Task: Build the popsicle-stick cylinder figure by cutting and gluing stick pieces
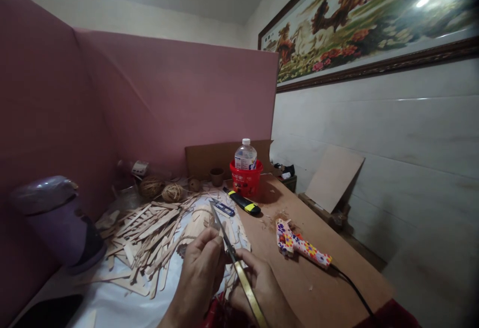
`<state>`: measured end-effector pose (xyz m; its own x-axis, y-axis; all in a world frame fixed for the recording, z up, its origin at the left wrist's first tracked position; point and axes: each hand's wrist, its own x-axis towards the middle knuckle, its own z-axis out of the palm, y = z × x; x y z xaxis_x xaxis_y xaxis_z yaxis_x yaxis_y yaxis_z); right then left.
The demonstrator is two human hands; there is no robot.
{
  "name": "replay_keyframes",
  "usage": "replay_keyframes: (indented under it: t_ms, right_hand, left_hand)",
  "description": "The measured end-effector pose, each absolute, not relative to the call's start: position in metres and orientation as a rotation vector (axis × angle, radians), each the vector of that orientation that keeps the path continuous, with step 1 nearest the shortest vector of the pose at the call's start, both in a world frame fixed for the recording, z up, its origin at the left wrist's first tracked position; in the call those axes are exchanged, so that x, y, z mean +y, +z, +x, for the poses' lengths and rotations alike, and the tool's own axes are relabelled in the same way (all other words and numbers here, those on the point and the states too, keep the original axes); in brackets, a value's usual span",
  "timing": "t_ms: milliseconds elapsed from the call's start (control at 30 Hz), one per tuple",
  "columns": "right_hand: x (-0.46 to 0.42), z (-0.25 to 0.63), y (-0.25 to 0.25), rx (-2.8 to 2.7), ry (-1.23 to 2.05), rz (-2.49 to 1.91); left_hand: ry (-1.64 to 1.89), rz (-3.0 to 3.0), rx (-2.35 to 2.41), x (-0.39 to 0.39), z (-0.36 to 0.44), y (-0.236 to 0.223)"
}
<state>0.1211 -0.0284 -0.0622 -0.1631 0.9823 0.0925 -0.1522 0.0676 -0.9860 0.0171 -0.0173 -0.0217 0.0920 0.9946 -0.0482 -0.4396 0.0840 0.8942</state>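
Observation:
My right hand [258, 280] is closed round gold-handled scissors [245, 283], whose long dark blade points forward and away from me. Close beside the blade, my left hand [205, 263] has thumb and fingers pinched together; what they hold is too small to make out. Just beyond the left hand lies a roll of pale wooden sticks [196, 224] with twine round it, partly hidden by the fingers. A small blue utility knife [224, 208] lies past the blade tip, near a larger black and yellow utility knife [243, 202].
Loose wooden craft sticks [149, 233] are heaped at left, before twine balls [172, 193]. A purple container [62, 228] stands far left. Behind are a small brown pot [217, 176] and a red bucket [245, 181] holding a plastic bottle [245, 156]. A flowered, corded glue gun [301, 246] lies right.

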Motion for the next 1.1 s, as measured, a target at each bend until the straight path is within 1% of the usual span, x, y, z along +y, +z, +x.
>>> replay_keyframes:
  t_ms: [233, 433, 567, 667, 800, 900, 1100]
  right_hand:
    - [-0.031, 0.12, -0.055, -1.128, 1.43, -0.965]
    - [-0.025, 0.129, -0.073, -0.962, 1.507, -0.994]
    - [-0.028, 0.132, -0.082, -0.872, 1.475, -0.934]
    - [-0.036, 0.135, -0.074, -0.903, 1.444, -0.978]
    - [-0.047, 0.143, -0.05, -0.949, 1.363, -1.081]
    - [-0.05, 0.147, -0.039, -0.903, 1.305, -1.039]
    - [-0.047, 0.139, -0.032, -0.822, 1.209, -0.971]
  left_hand:
    - [1.236, 0.871, 0.935, -0.015, 0.017, -0.022]
    - [1.27, 0.911, 1.055, -0.015, 0.016, -0.022]
    - [1.305, 0.935, 1.065, -0.015, 0.014, -0.02]
    - [1.351, 0.907, 0.983, -0.014, 0.014, -0.02]
    - [1.429, 0.883, 0.917, -0.012, 0.013, -0.018]
    - [1.466, 0.877, 0.912, -0.012, 0.013, -0.016]
    - [1.492, 0.936, 0.92, -0.016, 0.015, -0.015]
